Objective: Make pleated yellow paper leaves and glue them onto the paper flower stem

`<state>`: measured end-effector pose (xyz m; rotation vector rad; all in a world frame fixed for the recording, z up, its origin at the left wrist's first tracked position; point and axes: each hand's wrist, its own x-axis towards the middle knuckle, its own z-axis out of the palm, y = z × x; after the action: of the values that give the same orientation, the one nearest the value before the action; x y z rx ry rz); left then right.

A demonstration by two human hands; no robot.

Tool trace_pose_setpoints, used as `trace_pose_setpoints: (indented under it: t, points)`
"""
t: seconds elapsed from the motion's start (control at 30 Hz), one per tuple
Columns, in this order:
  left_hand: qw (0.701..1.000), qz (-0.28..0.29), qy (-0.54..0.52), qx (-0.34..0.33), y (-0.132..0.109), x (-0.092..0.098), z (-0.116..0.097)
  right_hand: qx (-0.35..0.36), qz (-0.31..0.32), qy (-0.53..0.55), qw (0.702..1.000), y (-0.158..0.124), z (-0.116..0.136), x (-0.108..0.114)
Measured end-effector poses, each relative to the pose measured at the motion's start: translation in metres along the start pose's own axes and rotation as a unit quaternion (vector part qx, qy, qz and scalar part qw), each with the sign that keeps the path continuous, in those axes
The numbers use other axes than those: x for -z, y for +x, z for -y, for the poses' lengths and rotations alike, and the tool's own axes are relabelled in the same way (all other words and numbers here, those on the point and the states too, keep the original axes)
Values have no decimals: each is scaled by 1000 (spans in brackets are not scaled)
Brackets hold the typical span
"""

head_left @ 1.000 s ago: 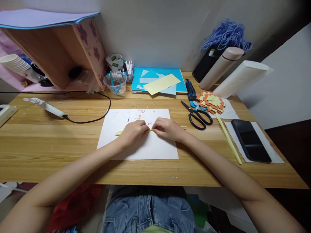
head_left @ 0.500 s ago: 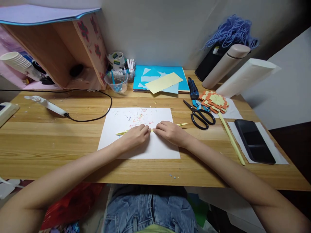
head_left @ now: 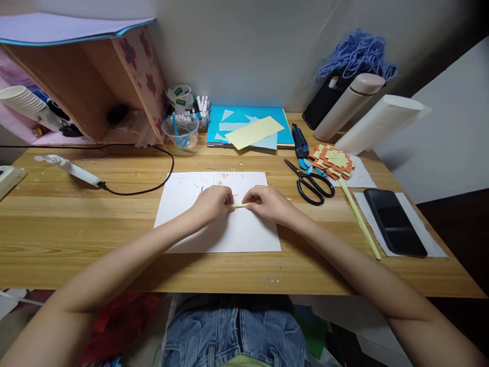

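Note:
A thin rolled strip of yellow paper (head_left: pixel 240 206) is pinched between my two hands over the white sheet of paper (head_left: pixel 221 239). My left hand (head_left: pixel 214 203) grips it from the left, thumb and fingers pressed together. From the right, my right hand (head_left: pixel 268 204) closes on it in the same way. Only a short middle piece shows between the fingertips; most of the roll is hidden behind the hands. Coloured specks and smudges mark the upper part of the sheet.
Right of the sheet lie black-handled scissors (head_left: pixel 311 182), a utility knife (head_left: pixel 300 141), a paper flower (head_left: pixel 336 159) and a phone (head_left: pixel 395 221). Behind are a blue folder (head_left: pixel 214 118) with paper scraps and a plastic cup (head_left: pixel 181 132). A white glue gun (head_left: pixel 72 171) lies left.
Both hands have lifted off the sheet with the yellow paper roll, their wrists raised and fingers turned downward in a pinch. The roll's long ends, visible before, are now mostly hidden.

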<state>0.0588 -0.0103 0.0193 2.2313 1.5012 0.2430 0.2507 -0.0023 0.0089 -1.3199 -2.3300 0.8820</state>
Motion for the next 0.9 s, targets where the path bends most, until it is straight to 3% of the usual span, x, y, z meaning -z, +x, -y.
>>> trace_pose_setpoints:
  t: [0.13, 0.3, 0.43, 0.53, 0.63, 0.9]
  points:
    - [999, 11, -1, -45, -8, -3, 3, 5, -2, -35, 999, 1, 7, 1]
    - [984, -113, 104, -88, -14, -4, 4, 79, -79, -33, 993, 0, 8, -3]
    - [950, -210, 191, -127, -2, -4, 9, 171, -148, -60, 972, 16, -1, -1]
    - [924, -253, 241, -155, 7, -5, 16, 201, -192, -93, 956, 30, -10, -1]
    - [918, -266, 246, -160, 11, -10, 21, 206, -222, -120, 946, 38, -17, -5]
    - [955, -244, 120, -118, 9, -18, 26, 225, -187, -112, 950, 37, -21, -10]
